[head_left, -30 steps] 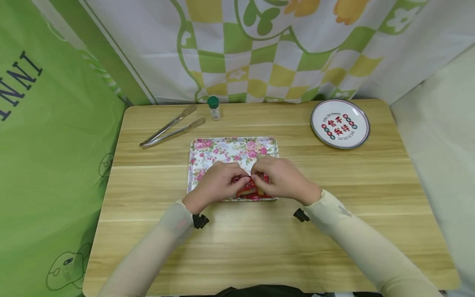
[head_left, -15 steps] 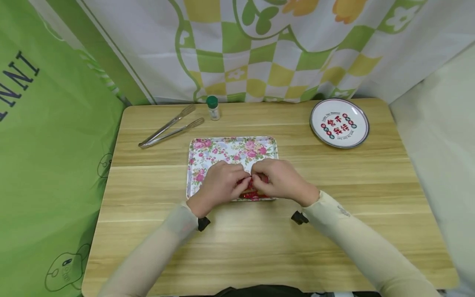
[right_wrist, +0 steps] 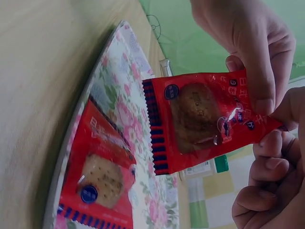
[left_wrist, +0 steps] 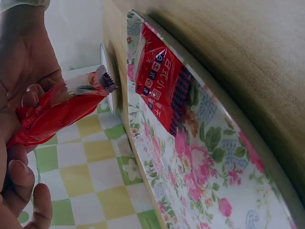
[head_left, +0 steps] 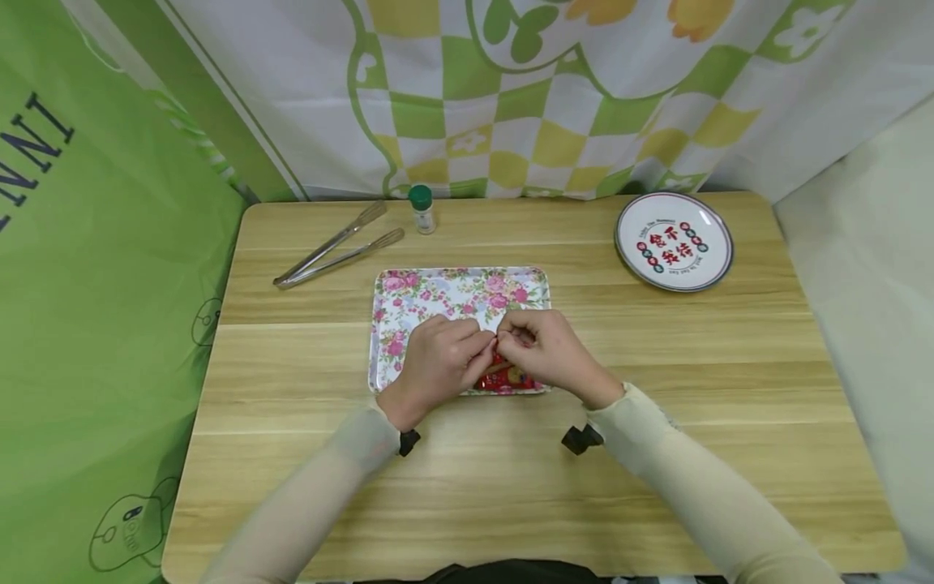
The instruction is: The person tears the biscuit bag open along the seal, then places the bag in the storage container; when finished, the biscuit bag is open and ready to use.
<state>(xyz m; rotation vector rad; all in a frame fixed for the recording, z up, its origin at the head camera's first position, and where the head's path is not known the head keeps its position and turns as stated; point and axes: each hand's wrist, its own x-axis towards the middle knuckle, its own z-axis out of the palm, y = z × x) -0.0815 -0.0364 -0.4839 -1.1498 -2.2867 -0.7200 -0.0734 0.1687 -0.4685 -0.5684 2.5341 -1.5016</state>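
Note:
A red biscuit packet (right_wrist: pixel 195 119), with a round biscuit showing through its clear window, hangs by one end from both hands. The left hand (head_left: pixel 441 353) pinches that end between thumb and fingers. Right beside it, the right hand (head_left: pixel 543 349) pinches the same end, thumb tips nearly together. In the right wrist view the packet's blue-striped crimped end points away from the hands, over the floral tray (head_left: pixel 467 304). Lying on the tray below is a second red biscuit packet (left_wrist: pixel 159 78). From the head, the hands hide most of the held packet.
Metal tongs (head_left: pixel 339 247) lie at the back left of the wooden table (head_left: pixel 467 503). Near them stands a small shaker bottle (head_left: pixel 422 209) with a green cap. A white plate (head_left: pixel 674 242) with red characters sits at the back right. Curtains hang behind and to the left.
Both hands stay over the tray's front, fingertips shifting slightly at the packet's end. The left wrist has turned and moved a little to the right. More of the red packaging under the hands shows now.

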